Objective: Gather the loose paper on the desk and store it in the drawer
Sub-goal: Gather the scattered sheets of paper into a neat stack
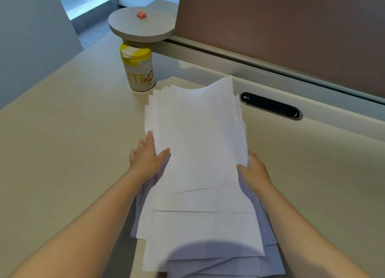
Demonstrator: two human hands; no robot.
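A loose pile of white paper sheets [200, 144] lies fanned out on the beige desk [68, 132], running from the near edge toward the back. My left hand [145, 155] grips the pile's left edge, thumb on top and fingers along the side. On the right edge sits my right hand [253, 169], thumb on top and fingers curled under the sheets. The sheets' far end bows upward a little. No drawer is in view.
A white canister with a yellow lid [137, 66] stands just behind the pile's left corner. Above it is a round grey shelf [141, 26] with a small pink object [141, 13]. A black cable slot [270, 106] and a brown partition [291, 28] lie at the right.
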